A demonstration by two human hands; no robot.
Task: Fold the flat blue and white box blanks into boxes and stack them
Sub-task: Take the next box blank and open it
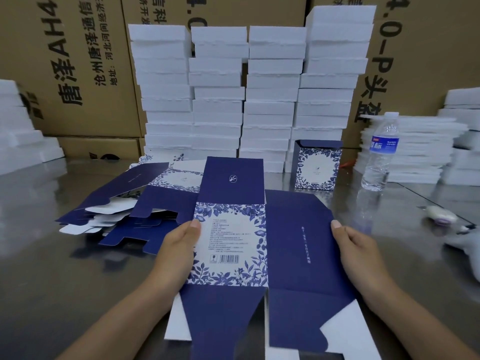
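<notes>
- Box blank (231,245), unfolded and printed side up, is spread in front of the person between both hands. Whether its near flaps rest on the table (39,268) I cannot tell.
- The left hand (176,248) pinches the left edge of the flowered label panel, with the thumb on top. The fingers under the card are hidden.
- The right hand (355,248) pinches the outer edge of the plain navy panel in the same way, so the hands are well apart, one on each side edge.
- This grip likely suits the next step: pushing the two edges toward each other should open the flattened blank into a sleeve along its creases.
- The top flap points away and the cut bottom flaps point toward the person, which probably leaves the base flaps easiest to tuck first.
- A pile of blanks (124,211) lies fanned on the table just to the left, near the left hand for the next pick.
- One folded box (317,165) stands upright farther back on the right, against the white foam slabs (244,100). It seems to mark where finished boxes go, so the task looks barely begun.
- A water bottle (380,152) stands to the right of that box, and brown cartons (85,61) close off the back.
</notes>
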